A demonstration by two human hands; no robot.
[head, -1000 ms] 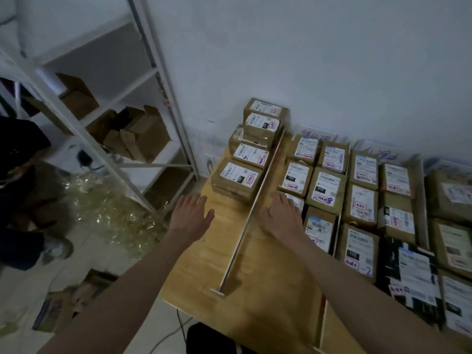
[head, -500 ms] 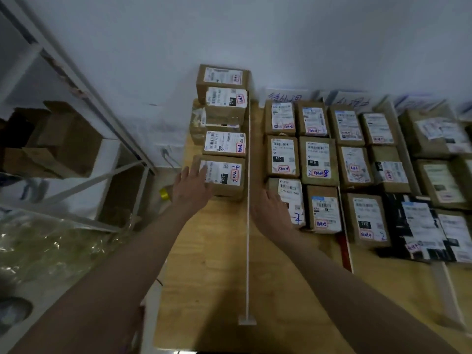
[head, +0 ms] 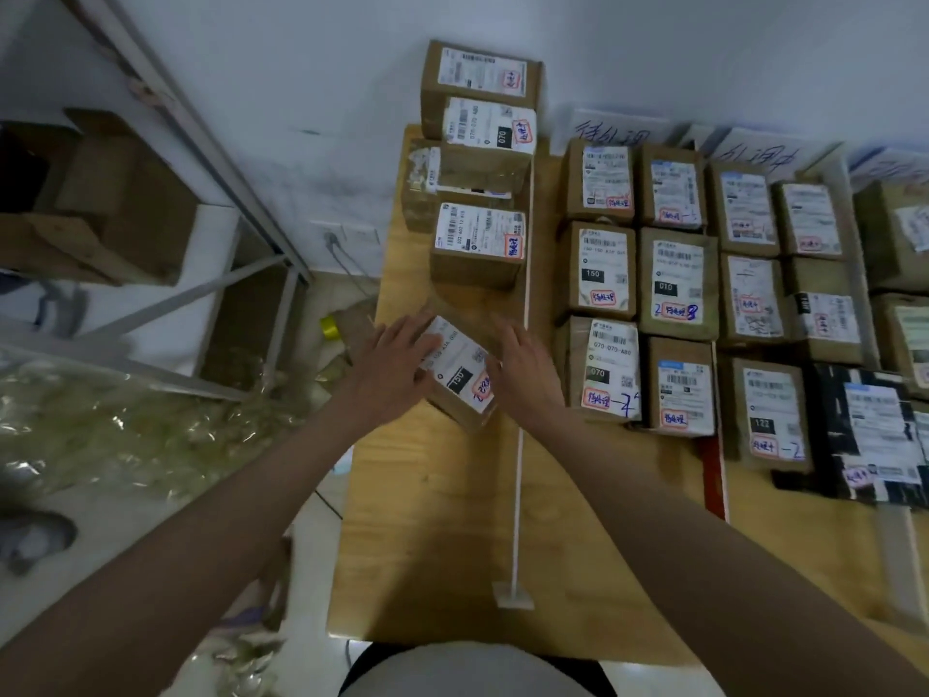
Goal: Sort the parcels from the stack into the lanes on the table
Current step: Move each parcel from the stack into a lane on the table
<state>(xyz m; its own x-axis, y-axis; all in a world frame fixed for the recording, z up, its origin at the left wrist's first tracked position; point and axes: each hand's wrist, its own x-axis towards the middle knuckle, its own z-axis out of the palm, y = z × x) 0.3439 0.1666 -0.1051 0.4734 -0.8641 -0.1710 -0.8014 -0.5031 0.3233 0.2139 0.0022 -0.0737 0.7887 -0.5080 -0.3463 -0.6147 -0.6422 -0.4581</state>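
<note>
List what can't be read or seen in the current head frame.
- Parcel: label print motion-blurred; left hand covers its left part.
- Right hand: contact with the parcel unclear.
- Far-right parcels: cut by frame edge.
- Wall signs: partly hidden behind boxes.

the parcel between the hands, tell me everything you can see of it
The parcel is a small brown cardboard box with a white shipping label on top, bearing a black patch with white digits and a red-outlined sticker near one corner. It sits turned askew to the row of boxes behind it, in the leftmost lane of the wooden table, left of the white divider. The left hand lies on its left side, fingers over the label; the right hand is at its right edge.
</note>
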